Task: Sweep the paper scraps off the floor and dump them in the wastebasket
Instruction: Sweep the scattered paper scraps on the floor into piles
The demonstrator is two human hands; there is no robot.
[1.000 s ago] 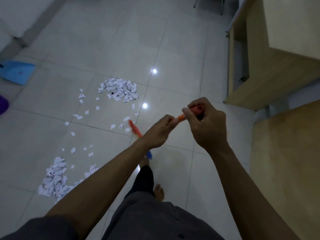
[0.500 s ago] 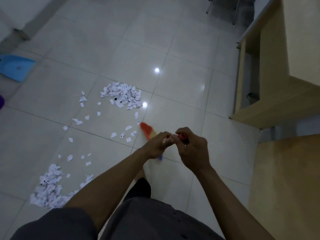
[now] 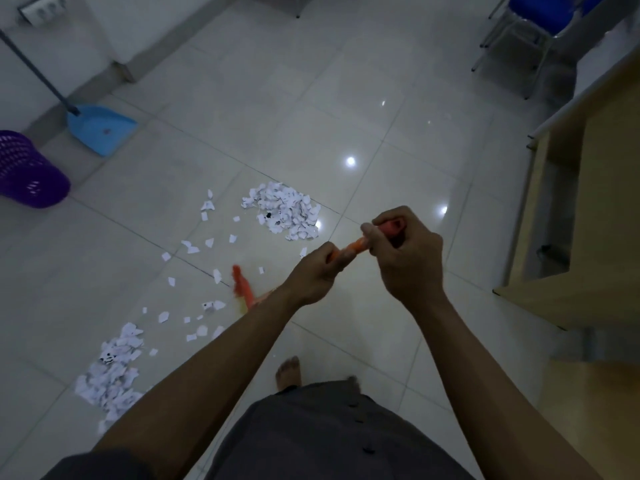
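While both hands meet over the floor in the head view, my right hand [image 3: 408,258] curls round the red top end of the orange broom handle [image 3: 353,247]; my left hand [image 3: 317,271] grips the handle just below. The broom head [image 3: 242,285] is blurred, low among stray paper scraps [image 3: 284,211]. One pile lies ahead, a second lower left. The purple wastebasket [image 3: 27,168] stands far left, the blue dustpan [image 3: 100,128] near it, both well apart from the piles.

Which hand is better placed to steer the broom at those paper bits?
Left hand: it grips the orange broom lower down, nearer the white paper scraps; the right hand holds its top.
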